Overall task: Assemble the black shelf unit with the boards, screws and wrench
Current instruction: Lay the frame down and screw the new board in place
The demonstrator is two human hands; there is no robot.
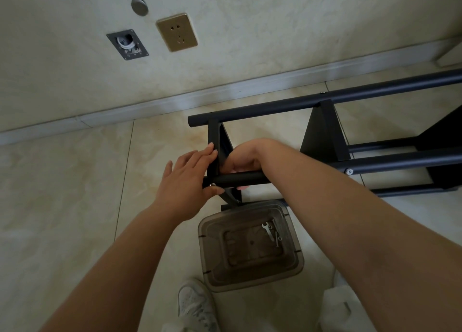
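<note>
The black shelf unit (322,99) lies on its side on the tiled floor, its tubes running to the right. My left hand (186,179) lies with straight fingers against the end board (214,151), its thumb touching a silver screw (213,184) in the near tube (240,178). My right hand (243,158) reaches behind that board with its fingers curled down around the near tube. A small silver wrench (267,229) and two loose screws (277,239) lie inside a smoky plastic bin (212,256) below the frame.
A wall with a gold socket (177,31) and a skirting board (150,106) stands just behind the frame. My white shoe (196,306) is at the bottom edge. White plastic packaging (337,309) lies at the lower right.
</note>
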